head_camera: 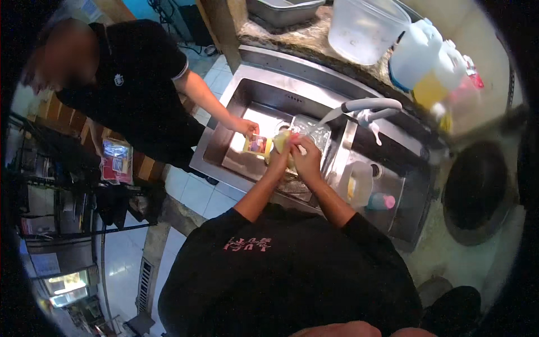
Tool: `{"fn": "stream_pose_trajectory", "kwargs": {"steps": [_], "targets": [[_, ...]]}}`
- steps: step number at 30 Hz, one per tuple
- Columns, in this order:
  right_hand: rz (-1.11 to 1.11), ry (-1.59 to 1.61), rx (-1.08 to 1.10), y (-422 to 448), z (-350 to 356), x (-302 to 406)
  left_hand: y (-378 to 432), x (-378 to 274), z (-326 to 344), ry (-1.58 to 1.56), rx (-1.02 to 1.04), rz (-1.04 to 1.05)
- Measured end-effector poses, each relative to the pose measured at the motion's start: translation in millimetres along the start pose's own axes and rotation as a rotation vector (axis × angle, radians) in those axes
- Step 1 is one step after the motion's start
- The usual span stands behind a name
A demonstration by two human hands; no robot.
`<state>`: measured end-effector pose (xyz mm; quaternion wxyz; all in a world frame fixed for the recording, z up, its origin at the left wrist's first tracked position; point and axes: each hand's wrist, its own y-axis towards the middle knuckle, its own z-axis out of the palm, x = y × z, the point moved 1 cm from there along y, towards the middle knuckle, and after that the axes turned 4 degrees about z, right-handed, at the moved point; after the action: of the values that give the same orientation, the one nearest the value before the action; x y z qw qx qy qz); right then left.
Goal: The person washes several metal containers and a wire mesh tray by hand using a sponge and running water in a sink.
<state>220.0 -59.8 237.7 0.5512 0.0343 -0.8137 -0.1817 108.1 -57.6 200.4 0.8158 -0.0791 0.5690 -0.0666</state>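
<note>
Both my hands are together over the left basin of a stainless steel sink [236, 158]. My left hand [280, 156] holds a yellow-green and pink item [282, 141], blurred, perhaps a sponge or cloth. My right hand [306, 158] has its fingers on the pink part of it. Below and beside my hands lies a clear plastic tray [313, 124] in the basin, wet and shiny. A grey faucet [370, 104] points its spout toward the tray. Another person's hand [245, 127] holds a small yellow-edged printed packet [257, 145] just left of my hands.
The right basin holds a translucent plastic container [358, 183] and a teal bottle with a pink cap [381, 201]. On the ledge behind stand a clear plastic tub [366, 33], a metal pan [286, 12] and several plastic jugs [414, 54]. A person in black [139, 80] stands at the left.
</note>
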Motion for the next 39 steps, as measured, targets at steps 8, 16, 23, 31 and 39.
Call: {"fn": "stream_pose_trajectory", "kwargs": {"steps": [8,16,23,31,39], "targets": [[0.129,-0.029,0.068,13,-11,28,9,-46,-7,-0.02,0.189,-0.067],[0.75,0.457,0.474,6,8,-41,23,-26,-21,0.371,0.017,-0.137],[0.635,0.469,0.434,-6,10,-34,46,-5,-16,0.357,-0.009,-0.028],[0.409,0.076,0.142,-47,7,-30,61,36,-9,0.363,-0.241,-0.215],[0.023,0.002,-0.013,-58,-24,45,76,23,-72,-0.355,-0.407,-0.345]]}}
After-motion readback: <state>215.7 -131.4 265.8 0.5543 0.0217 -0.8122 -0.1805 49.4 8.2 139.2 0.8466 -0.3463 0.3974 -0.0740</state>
